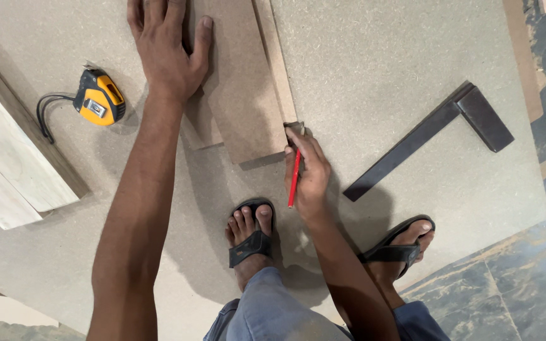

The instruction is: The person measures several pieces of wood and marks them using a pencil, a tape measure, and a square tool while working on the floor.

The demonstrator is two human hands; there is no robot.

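L hand (170,47) lay flat, fingers spread, pressing the strip (244,88) on the board (380,76). R hand (309,170) gripped a red pencil (294,180), tip at strip's corner. Square (431,136) & tape (99,98) nearby.

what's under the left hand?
The left hand presses flat on a brown board piece, which lies on the large particleboard sheet. The surface beneath palm and piece is covered.

- A woodworking shop, with work done on the floor.
- A large particle board sheet (380,76) lies flat on the stained concrete floor (507,284).
- On it: a tape measure (99,98), a metal square (431,136), and wood offcuts (7,164).
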